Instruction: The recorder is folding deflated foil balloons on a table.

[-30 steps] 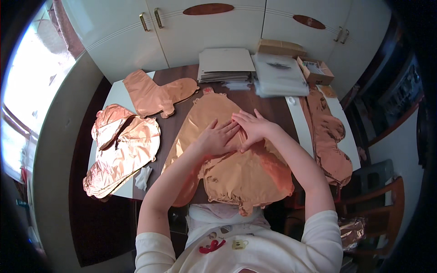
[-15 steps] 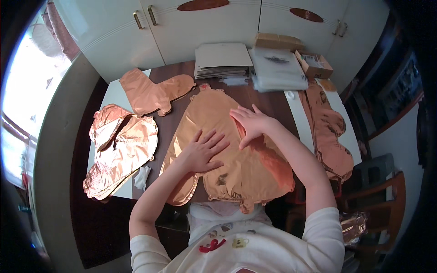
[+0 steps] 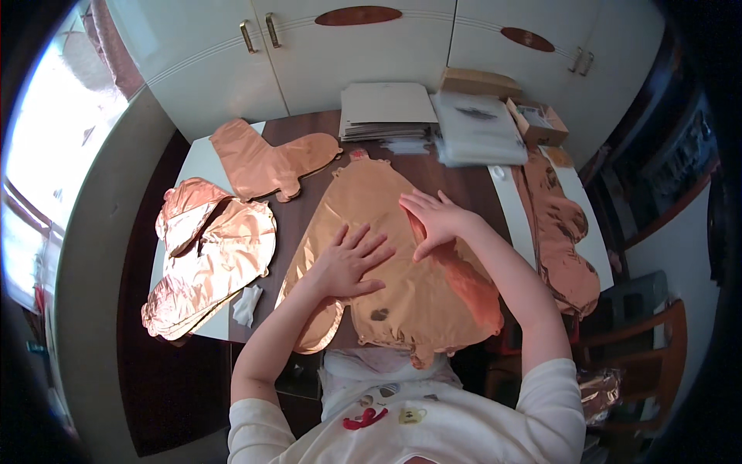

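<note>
A large flat rose-gold foil balloon [image 3: 371, 209] lies across the dark wooden table [image 3: 456, 182] in front of me. My left hand [image 3: 352, 259] rests flat on its middle with the fingers spread. My right hand [image 3: 433, 220] presses palm down on the foil a little farther back and to the right, fingers together and slightly spread. Neither hand grips anything. The balloon's near edge hangs over the table's front edge by my lap.
A boot-shaped foil balloon [image 3: 267, 158] lies at the back left. A pile of crumpled foil balloons [image 3: 209, 255] sits left, a white scrap [image 3: 247, 304] beside it. More foil [image 3: 560, 232] drapes on the right. Paper stacks [image 3: 386, 108], clear packets [image 3: 475, 127] and cardboard boxes [image 3: 533, 120] stand at the back. A wooden chair [image 3: 657, 348] is at the right.
My left hand slid down and left across the balloon, away from my right hand, which moved slightly toward the far right. The two hands lay close together before.
</note>
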A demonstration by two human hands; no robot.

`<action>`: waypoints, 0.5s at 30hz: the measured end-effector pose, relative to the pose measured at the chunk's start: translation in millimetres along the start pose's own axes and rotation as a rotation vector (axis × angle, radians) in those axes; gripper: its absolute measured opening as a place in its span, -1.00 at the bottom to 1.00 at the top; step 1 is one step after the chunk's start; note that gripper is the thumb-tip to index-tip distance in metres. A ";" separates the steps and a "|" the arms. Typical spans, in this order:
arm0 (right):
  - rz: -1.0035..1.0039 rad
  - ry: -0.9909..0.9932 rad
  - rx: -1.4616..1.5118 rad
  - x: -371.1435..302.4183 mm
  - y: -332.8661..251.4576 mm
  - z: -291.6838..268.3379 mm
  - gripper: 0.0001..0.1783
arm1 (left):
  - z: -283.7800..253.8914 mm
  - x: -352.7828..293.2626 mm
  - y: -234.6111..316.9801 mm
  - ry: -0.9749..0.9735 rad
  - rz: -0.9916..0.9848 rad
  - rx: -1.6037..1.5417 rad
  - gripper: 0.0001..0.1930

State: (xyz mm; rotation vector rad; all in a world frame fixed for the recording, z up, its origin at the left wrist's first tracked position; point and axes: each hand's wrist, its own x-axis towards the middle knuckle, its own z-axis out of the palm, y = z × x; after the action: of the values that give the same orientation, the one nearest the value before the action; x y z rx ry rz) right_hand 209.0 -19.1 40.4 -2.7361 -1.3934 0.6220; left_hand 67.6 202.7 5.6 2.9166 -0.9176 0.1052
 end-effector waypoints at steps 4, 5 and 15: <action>-0.004 0.016 -0.014 0.3 -0.2 0.1 0.41 | -0.1 -1.1 -0.6 -0.013 -0.008 -0.005 -0.29; -0.004 0.022 -0.018 0.3 -0.2 0.1 0.40 | 0.0 -0.8 -0.5 -0.012 -0.009 -0.006 -0.29; 0.015 -0.007 -0.073 -1.2 -7.9 -6.7 0.41 | -1.0 -1.4 -2.8 -0.023 -0.005 -0.026 -0.27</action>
State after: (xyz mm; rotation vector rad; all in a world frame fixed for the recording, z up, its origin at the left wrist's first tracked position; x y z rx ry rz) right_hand 204.6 -14.1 48.5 -2.8053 -1.4267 0.5933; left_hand 68.0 205.9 6.4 2.9022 -0.9077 0.0594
